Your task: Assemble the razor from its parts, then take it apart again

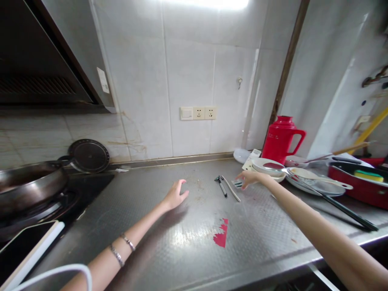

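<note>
My left hand (pixel 176 195) hovers over the steel counter with thumb and fingers apart, holding nothing. My right hand (pixel 251 178) is farther back on the right, its thumb and fingers around a small clear packet (pixel 237 184) with dark strips in it. Left of the packet lies a thin whitish stick or cord (pixel 230 189). Beside that is a razor (pixel 222 188) with a black-and-silver handle, its head toward the wall. A ragged piece of red film or paper (pixel 221 235) lies nearer the front of the counter.
At right are a red thermos jug (pixel 280 139), stacked bowls (pixel 263 165), a plate with a ladle (pixel 325 186), a dark-handled utensil (pixel 348 212) and a red pan (pixel 360 184) containing a sponge. A steel pan (pixel 30 182) stands on the stove; a white-edged device (pixel 33 250) is front left.
</note>
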Demonstrator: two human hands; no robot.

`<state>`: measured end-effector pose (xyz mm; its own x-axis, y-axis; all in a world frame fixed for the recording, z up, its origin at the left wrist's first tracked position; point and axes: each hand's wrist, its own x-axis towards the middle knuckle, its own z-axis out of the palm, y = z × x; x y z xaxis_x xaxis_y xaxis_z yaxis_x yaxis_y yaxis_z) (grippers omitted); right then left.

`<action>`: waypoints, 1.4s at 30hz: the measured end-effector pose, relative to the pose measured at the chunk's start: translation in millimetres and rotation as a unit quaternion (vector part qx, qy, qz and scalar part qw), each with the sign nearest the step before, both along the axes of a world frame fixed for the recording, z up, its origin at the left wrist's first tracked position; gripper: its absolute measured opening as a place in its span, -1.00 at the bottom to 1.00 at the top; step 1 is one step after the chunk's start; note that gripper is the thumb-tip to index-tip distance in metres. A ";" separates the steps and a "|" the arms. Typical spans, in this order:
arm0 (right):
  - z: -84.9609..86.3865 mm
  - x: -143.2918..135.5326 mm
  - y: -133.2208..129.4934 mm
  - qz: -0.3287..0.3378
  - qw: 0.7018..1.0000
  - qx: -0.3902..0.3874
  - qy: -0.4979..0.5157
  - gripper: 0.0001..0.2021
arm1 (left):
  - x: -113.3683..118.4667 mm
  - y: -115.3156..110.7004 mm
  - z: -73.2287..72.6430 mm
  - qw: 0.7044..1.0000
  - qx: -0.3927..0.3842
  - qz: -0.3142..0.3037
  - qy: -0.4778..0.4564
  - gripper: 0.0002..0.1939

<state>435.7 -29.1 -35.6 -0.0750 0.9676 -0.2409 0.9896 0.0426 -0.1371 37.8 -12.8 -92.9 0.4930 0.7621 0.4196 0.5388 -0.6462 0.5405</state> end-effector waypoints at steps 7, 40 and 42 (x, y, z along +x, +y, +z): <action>-17.4 2.7 9.7 0.007 0.999 -0.002 -0.034 -0.34 | -5.5 11.6 -10.3 1.000 0.000 0.014 -0.012 -0.68; -63.7 -160.3 30.8 0.128 0.943 0.282 0.120 -0.58 | -115.7 27.8 -26.5 0.940 0.039 0.248 0.231 -0.64; -77.3 -170.5 32.5 0.110 0.942 0.296 0.116 -0.58 | -115.1 26.7 -27.7 0.933 0.040 0.253 0.252 -0.61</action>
<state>265.2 3.4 -112.9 -0.2736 0.8823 0.3829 0.8941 0.3801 -0.2370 -77.3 13.9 -120.6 0.2279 0.9272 0.2973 0.9590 -0.2666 0.0964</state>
